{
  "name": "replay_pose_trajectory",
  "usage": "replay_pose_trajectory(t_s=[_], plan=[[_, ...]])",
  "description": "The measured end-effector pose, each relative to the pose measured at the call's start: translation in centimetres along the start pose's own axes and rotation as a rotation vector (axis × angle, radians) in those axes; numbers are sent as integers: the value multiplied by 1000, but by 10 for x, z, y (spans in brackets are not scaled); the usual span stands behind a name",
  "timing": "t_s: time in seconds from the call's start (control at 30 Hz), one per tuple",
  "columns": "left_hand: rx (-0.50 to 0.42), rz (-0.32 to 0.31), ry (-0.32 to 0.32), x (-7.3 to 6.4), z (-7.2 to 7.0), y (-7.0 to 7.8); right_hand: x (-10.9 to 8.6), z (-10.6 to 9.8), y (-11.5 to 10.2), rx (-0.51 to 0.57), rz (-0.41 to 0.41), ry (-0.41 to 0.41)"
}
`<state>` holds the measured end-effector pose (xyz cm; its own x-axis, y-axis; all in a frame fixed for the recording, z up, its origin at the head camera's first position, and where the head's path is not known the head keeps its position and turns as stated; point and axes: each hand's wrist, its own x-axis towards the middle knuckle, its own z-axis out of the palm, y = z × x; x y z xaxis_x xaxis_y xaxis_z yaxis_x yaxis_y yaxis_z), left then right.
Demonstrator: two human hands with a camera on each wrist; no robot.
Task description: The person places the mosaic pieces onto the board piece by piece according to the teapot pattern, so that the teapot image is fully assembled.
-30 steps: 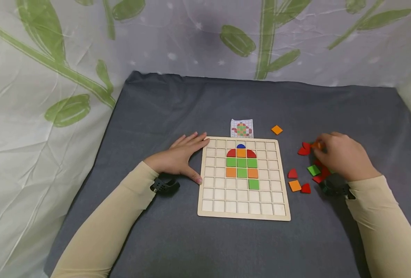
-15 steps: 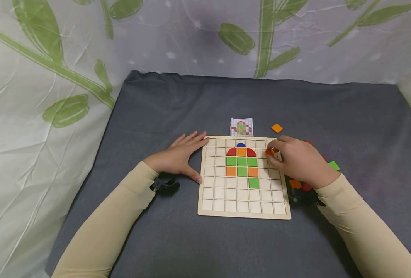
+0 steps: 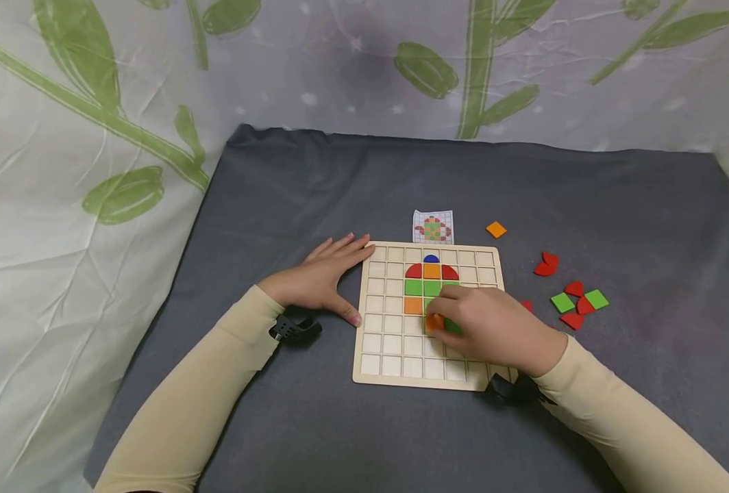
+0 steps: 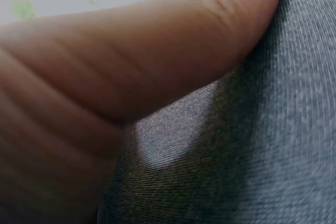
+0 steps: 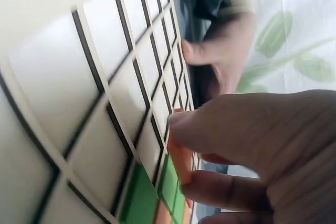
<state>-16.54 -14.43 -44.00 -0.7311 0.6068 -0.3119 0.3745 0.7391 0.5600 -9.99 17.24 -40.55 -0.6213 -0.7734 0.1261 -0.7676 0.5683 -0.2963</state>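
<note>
A wooden grid board (image 3: 381, 364) carries a pattern of green (image 3: 413, 287), orange and red tiles, with a blue half-round (image 3: 431, 259) at its top. My right hand (image 3: 494, 327) reaches across the board's right side and pinches an orange square tile (image 5: 181, 158) between thumb and fingers. This tile is held tilted over the cells just below the pattern's middle, and the hand covers part of the green tiles beside it. Along the board's left edge rests my left hand (image 3: 311, 282), fingers spread, with its thumb (image 4: 210, 30) touching the frame.
A small picture card (image 3: 434, 229) lies against the board's far edge. To its right is a loose orange tile (image 3: 496, 229). Several red (image 3: 546, 264) and green tiles (image 3: 597, 299) are scattered right of the board on the grey cloth (image 3: 315, 424).
My right hand took an orange tile from the loose pieces at the right and carried it left over the board's lower middle. My left hand stayed at the board's edge.
</note>
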Motion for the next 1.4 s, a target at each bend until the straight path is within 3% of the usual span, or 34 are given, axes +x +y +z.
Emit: replay_pose_trajectory(t_s=[0.3, 0.67, 0.87, 1.1, 1.4], plan=[[-2, 5, 1, 1, -1, 1, -3, 8, -1, 3, -13, -38], [-10, 9, 1, 3, -3, 3, -5, 4, 0, 2, 65, -54], [-8, 18, 6, 4, -2, 3, -8, -2, 10, 38, 79, -50], [-2, 15, 10, 8, -2, 1, -12, -24, 41, 128, 219, -68], [6, 12, 7, 3, -1, 1, -34, -45, 71, 158, 409, -180]])
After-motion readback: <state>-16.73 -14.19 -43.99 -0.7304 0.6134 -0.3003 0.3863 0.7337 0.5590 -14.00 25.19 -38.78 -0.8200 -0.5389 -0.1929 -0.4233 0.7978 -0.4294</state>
